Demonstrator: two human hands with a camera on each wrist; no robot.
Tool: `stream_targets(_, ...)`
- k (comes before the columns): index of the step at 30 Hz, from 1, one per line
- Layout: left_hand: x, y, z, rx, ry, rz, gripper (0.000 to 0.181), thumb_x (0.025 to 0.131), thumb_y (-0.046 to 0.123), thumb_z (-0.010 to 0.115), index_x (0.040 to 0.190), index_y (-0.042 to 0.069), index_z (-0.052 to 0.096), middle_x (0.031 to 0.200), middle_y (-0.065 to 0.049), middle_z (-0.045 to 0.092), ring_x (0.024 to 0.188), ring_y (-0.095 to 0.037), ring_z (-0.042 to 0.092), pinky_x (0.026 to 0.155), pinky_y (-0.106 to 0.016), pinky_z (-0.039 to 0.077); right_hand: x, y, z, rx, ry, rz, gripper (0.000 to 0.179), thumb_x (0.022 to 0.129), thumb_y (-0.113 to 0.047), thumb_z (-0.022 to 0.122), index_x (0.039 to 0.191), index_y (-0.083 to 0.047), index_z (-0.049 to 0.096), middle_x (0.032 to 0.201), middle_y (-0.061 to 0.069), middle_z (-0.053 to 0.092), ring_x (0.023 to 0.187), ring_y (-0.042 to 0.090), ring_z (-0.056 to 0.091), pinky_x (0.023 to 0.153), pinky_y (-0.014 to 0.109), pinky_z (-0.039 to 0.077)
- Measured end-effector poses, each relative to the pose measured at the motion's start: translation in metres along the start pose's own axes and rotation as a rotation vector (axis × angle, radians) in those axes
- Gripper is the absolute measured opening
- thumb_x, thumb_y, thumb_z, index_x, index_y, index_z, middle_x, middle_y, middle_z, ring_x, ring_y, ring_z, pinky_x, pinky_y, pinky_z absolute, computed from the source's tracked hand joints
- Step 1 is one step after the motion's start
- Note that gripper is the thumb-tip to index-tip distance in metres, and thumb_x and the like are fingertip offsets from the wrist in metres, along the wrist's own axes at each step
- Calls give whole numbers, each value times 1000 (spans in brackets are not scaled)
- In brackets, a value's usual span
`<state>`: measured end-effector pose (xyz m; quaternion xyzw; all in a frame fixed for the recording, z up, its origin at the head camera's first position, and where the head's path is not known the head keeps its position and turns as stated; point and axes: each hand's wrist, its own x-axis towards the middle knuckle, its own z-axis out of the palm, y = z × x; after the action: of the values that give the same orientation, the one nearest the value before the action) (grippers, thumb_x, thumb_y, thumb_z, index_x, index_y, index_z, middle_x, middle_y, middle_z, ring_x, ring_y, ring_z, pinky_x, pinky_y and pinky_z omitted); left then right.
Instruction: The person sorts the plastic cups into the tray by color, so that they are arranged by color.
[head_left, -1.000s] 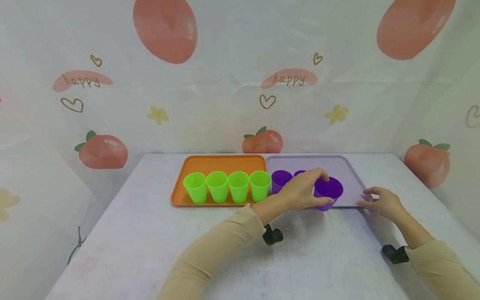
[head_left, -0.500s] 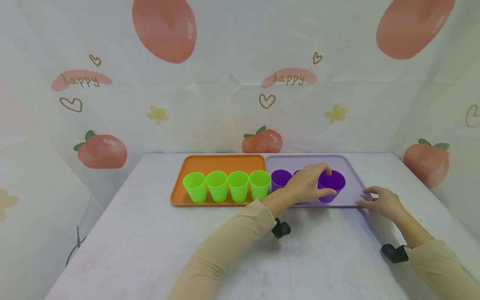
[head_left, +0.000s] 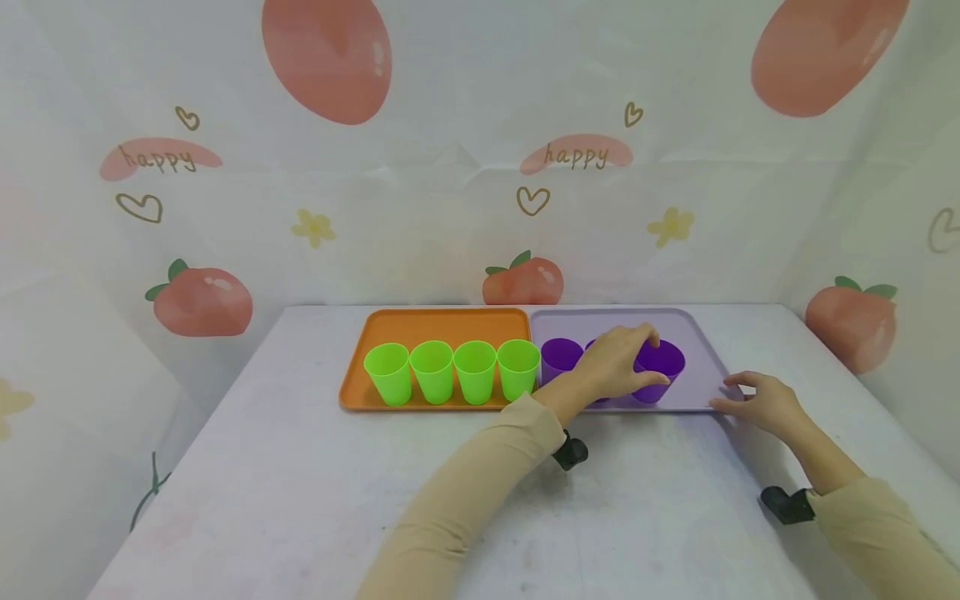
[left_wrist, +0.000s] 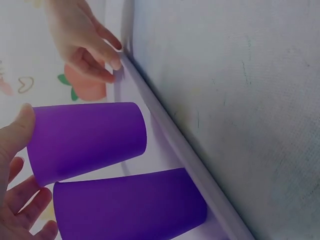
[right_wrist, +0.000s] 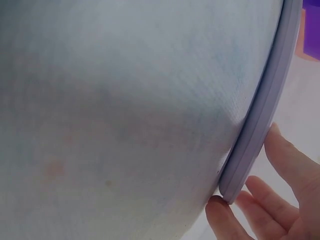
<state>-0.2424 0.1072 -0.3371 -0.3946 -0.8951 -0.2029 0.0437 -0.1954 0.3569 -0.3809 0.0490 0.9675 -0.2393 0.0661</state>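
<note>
In the head view, my left hand (head_left: 615, 362) holds a purple cup (head_left: 662, 360) by its rim over the front of the lavender tray (head_left: 697, 333). The left wrist view shows the thumb on one side of that cup and fingers on the other. Beside it there, a second purple cup (left_wrist: 125, 207) stands near the tray's front edge. Another purple cup (head_left: 560, 357) stands at the tray's left end, and my left hand partly hides the one between. My right hand (head_left: 768, 406) grips the tray's front right corner, thumb and fingers about the rim in the right wrist view.
An orange tray (head_left: 450, 323) adjoins the lavender one on the left, with several green cups in a row along its front, the leftmost green cup (head_left: 390, 375) slightly apart in angle. A printed cloth (head_left: 420, 183) hangs behind the white table (head_left: 300, 500).
The left hand has carried the purple cup back from the front edge to over the lavender tray, then slightly left and down. The right hand stays at the tray corner.
</note>
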Motion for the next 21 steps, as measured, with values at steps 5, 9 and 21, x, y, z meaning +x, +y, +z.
stream_targets(5,3,-2,4,35,17,27,45,82,44,68,114,15,53,109,4,67,105,-13,60,96,-23,44,0,0,0,-6,8,-6,67,83,-38,67,122,13,46,129,42,38,109,56,45,85,59,48)
stream_targets(9,4,-4,7,81,26,46,45,81,44,68,113,15,53,106,5,68,103,-13,61,101,-23,42,-1,0,0,-5,15,-14,66,83,-37,67,121,13,47,128,42,38,109,56,46,84,59,48)
stream_targets(21,5,-6,13,143,18,16,44,82,47,66,111,16,54,102,4,70,101,-10,62,101,-22,39,-1,-1,0,2,7,-5,66,84,-37,67,122,13,46,129,43,36,109,56,44,85,60,48)
